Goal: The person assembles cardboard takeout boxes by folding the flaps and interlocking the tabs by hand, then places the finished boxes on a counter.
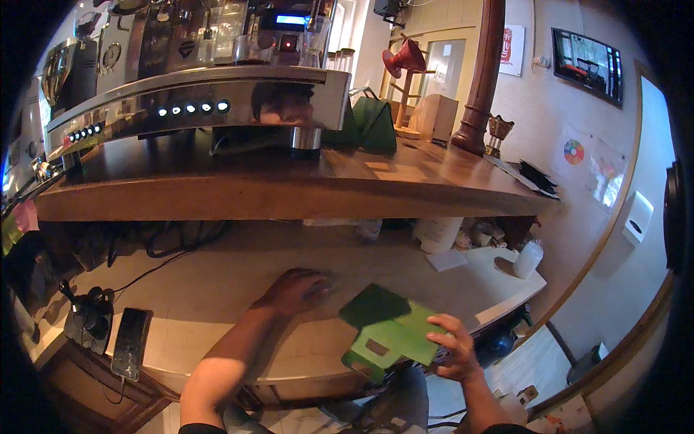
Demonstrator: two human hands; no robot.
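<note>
My right hand (455, 347) grips a green folded card piece (405, 336) by its right side, held above the pale lower counter (188, 318). The piece has a dark flap and a small dark rectangle on its face. My left hand (300, 289) is low over the counter, just left of the green piece, in shadow; its fingers are blurred, and whether they hold anything is unclear.
A steel espresso machine (195, 105) stands on a wooden upper shelf (275, 192) with green bags (369, 123) beside it. On the lower counter are a phone (131, 343), a black device with cables (90, 322), a white container (437, 235) and a white bottle (528, 260).
</note>
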